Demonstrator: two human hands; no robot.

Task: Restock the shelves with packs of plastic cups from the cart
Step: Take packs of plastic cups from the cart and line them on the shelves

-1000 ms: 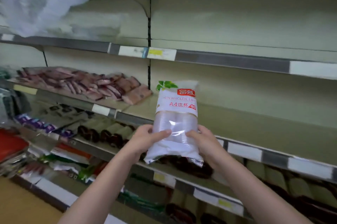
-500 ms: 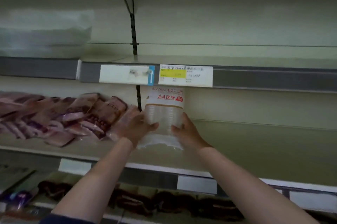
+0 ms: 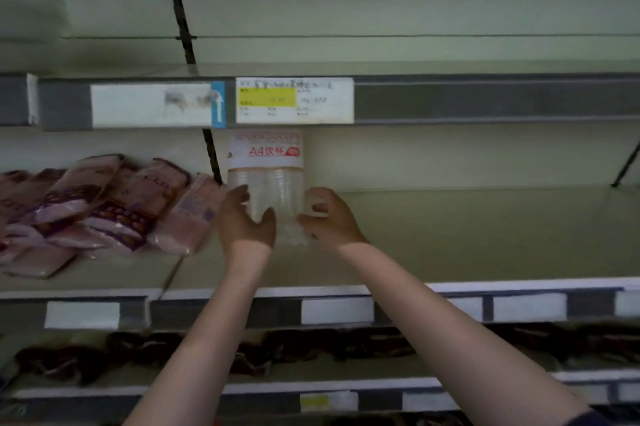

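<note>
Now, at the far left of the middle shelf (image 3: 450, 245), a heap of pink and purple flat packets (image 3: 104, 203) lies overlapping, the rightmost one leaning close to the left hand (image 3: 246, 217). Above them the upper shelf's grey price rail (image 3: 485, 101) carries a smudged white label with a blue arrow end (image 3: 157, 106) and, just right of it, a white price tag with a yellow block (image 3: 295, 100).

Directly below that tag stands the pack of plastic cups (image 3: 266, 179), upright on the middle shelf near its back wall, beside the dark slotted upright (image 3: 212, 155). Its upper part is a white band with red lettering; below that, two clear stacks of cups show through the wrap.

The left hand grips the pack's lower left side, fingers curled against the wrap and thumb across the front. The right hand (image 3: 329, 217) is at the pack's lower right edge, fingers bent and pinching the crinkled wrap there, though blur makes the exact contact hard to read. Both bare forearms reach up from the bottom of the view.

To the right of the pack the shelf board runs on to a dark bracket (image 3: 625, 165) at the far right. Along the shelf's front rail sit blank white label strips (image 3: 337, 310). On the shelf beneath lie dark, blurred goods (image 3: 311, 346) that cannot be identified.
</note>
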